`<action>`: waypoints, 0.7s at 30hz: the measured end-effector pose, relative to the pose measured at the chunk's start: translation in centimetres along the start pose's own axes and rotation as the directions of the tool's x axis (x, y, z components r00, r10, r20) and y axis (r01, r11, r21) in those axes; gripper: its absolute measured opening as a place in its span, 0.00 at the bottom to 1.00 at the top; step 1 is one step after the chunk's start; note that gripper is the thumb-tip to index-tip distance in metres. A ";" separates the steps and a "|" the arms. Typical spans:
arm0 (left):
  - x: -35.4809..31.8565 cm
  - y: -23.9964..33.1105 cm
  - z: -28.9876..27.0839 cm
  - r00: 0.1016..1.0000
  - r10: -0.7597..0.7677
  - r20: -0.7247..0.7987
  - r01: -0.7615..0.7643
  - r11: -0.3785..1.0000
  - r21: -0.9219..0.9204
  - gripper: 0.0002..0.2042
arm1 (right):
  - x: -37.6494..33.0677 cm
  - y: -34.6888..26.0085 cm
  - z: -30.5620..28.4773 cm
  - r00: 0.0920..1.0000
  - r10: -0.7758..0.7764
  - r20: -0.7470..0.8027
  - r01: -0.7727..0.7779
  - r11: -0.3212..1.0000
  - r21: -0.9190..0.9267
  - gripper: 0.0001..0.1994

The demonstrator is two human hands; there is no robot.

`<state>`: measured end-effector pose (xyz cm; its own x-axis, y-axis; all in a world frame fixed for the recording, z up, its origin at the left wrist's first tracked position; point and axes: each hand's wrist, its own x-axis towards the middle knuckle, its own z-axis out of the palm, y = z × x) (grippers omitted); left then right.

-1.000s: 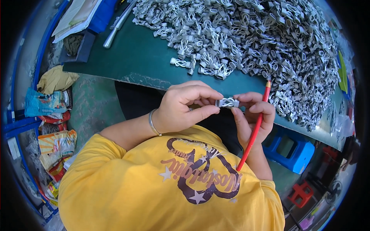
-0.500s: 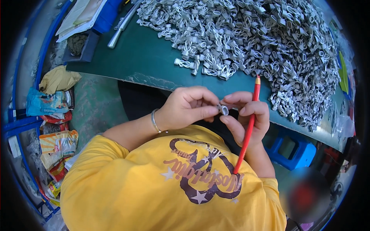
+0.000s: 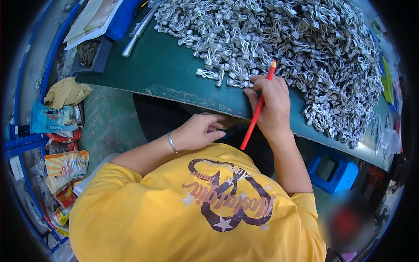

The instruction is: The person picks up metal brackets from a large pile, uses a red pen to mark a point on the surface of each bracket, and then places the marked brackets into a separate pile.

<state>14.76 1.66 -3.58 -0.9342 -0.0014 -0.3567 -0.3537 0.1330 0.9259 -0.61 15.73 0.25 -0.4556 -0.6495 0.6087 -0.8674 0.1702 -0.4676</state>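
Note:
A large heap of small grey metal fittings with ribbed collars and looped ends covers the far right of the green table. At the heap's near edge is my right hand, its thumb and index finger close to the nearest fittings. A red pencil is held in that hand, slanting across it with the tip toward the heap. Whether the fingertips also grip a fitting cannot be seen. My left hand is below the table's near edge in front of my body, fingers loosely bent, thumb apart, nothing visible in it.
A silver-handled tool lies on the table's left side, beside a grey bin and papers. Plastic bags are stacked at the left by a blue frame. A blue stool stands below the table at right.
My right hand has moved forward from my left hand to the heap, still with the red pencil. The fitting held between both hands is out of sight. My left hand has drawn back slightly and loosened.

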 end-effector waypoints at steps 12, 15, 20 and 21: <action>0.7 6.3 0.1 0.953 0.277 -0.120 -0.301 0.902 -0.310 0.15 | -2.9 -3.4 -2.6 0.771 0.603 0.203 -0.423 0.247 0.872 0.13; 0.8 6.8 0.0 0.933 0.336 -0.127 -0.359 0.885 -0.296 0.13 | -3.1 -3.7 -2.7 0.754 0.618 0.223 -0.419 0.190 0.888 0.13; 0.8 7.0 0.1 0.828 0.517 -0.216 -0.544 0.834 -0.090 0.12 | -4.7 -2.8 -1.8 0.826 0.522 0.213 -0.340 0.159 0.927 0.13; 0.8 7.0 -0.1 0.829 0.516 -0.215 -0.543 0.835 -0.090 0.12 | -4.8 -2.8 -1.6 0.848 0.500 0.173 -0.304 0.193 0.933 0.13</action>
<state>11.49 2.54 2.66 -0.9671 -0.1452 0.2089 0.2078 0.0224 0.9779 3.71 19.58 -0.36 -0.7860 -0.5940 0.1714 0.1580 -0.4611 -0.8732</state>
